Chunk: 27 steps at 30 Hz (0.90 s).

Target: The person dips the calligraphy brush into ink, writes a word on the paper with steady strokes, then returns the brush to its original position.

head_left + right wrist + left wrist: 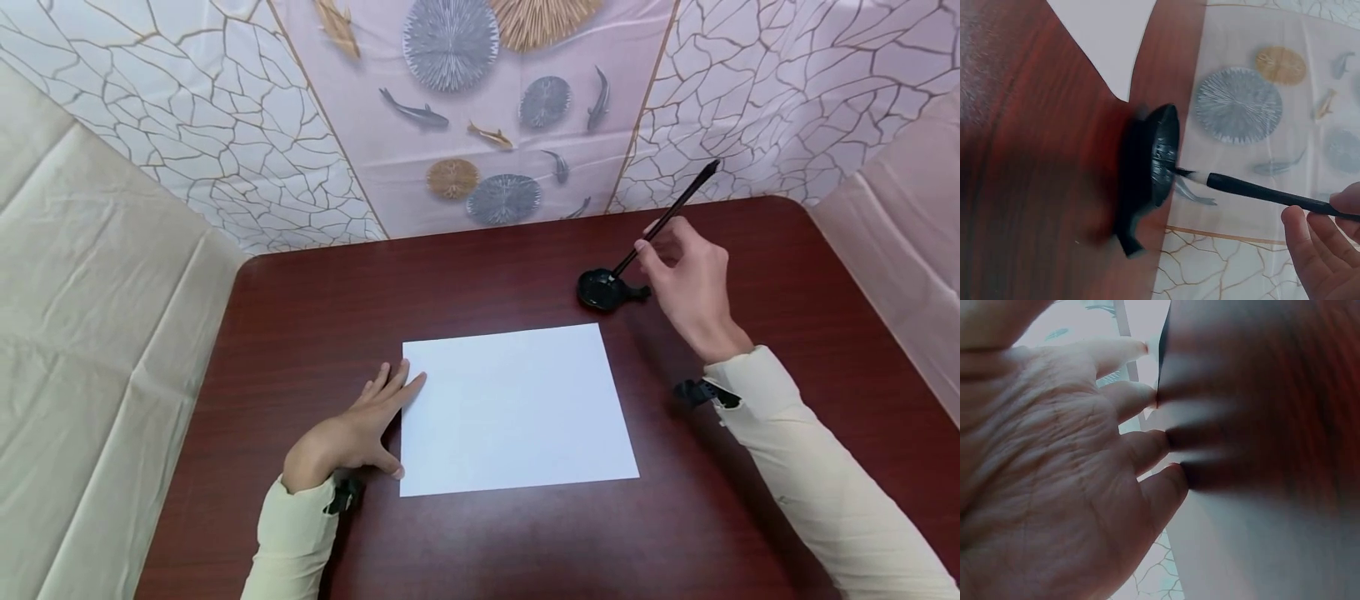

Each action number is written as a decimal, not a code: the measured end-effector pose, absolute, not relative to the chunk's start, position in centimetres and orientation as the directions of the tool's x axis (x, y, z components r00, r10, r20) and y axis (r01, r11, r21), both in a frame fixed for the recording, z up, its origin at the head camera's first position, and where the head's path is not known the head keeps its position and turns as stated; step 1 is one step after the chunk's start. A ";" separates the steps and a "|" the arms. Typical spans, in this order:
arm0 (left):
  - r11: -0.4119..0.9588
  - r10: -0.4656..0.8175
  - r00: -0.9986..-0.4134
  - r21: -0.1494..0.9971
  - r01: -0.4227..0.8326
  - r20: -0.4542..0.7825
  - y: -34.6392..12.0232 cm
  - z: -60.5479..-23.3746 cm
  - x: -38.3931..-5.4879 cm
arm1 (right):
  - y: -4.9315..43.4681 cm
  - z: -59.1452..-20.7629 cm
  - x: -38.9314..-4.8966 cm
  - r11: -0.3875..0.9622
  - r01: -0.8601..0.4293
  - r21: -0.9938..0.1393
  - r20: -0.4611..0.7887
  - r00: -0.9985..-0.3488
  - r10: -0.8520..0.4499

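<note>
The left hand (351, 437) lies splayed, lower left in the head view. The right hand (696, 287) pinches, centre right.

Slanted black brush (681, 200), tip (1194, 175) at black dish (597, 292), white paper (517, 410) flat nearby

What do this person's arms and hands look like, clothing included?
The left sleeve and right sleeve are plain cream, creased, and reach the wrists. Black gear shows at each cuff: the left wristband and right wristband. The left hand and right hand are bare, without visible gloves or rings.
</note>
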<state>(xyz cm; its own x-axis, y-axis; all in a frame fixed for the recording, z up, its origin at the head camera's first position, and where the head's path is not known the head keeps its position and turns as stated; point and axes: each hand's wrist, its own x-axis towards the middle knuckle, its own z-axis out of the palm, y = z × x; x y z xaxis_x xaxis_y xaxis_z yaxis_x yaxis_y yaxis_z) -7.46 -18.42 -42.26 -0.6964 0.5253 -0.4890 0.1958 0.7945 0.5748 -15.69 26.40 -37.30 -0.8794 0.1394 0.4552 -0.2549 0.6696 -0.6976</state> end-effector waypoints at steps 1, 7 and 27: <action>0.794 0.526 -0.697 0.575 0.196 -0.488 -18.4 -42.3 -7.4 | 26.4 -37.5 -15.7 0.673 -0.256 -0.694 0.453 -0.882 0.131; 0.782 0.537 -0.697 0.590 0.201 -0.475 -18.5 -42.5 -7.2 | 26.2 -38.1 -15.5 0.689 -0.243 -0.683 0.432 -0.895 0.112; 0.766 0.552 -0.707 0.604 0.219 -0.443 -18.9 -43.0 -7.4 | 25.5 -37.3 -15.8 0.681 -0.260 -0.685 0.402 -0.914 0.056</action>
<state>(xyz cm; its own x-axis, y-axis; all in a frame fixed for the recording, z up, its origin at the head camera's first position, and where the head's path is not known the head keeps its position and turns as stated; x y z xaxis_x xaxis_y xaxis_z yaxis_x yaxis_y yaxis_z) -7.39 -18.88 -43.03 -0.7068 0.5517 -0.4428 0.2194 0.7661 0.6041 -15.79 25.47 -37.29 -0.9139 0.0559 0.4020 -0.2596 0.6809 -0.6848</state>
